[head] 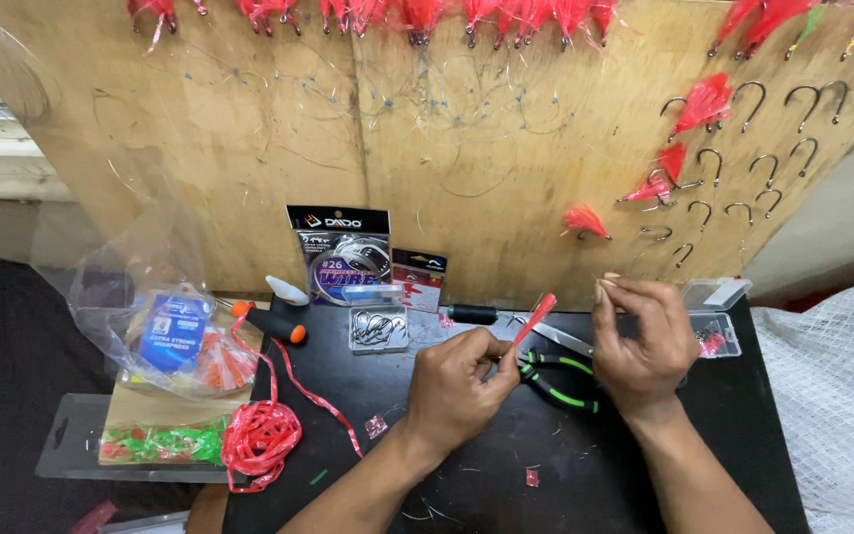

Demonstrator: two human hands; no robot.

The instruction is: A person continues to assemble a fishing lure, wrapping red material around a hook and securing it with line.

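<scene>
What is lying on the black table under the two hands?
Green-and-black pliers lie on the black table beneath the left hand and right hand. The right hand covers part of the handles.

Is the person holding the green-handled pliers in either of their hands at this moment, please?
No, the pliers lie on the black table between the hands, while the left hand pinches a red strip.

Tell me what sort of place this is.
Probably a small workbench for making fishing lures: bare hooks and red-dressed ones hang on a plywood board, green-handled pliers lie on the black table, and the left hand holds a red strip.
</scene>
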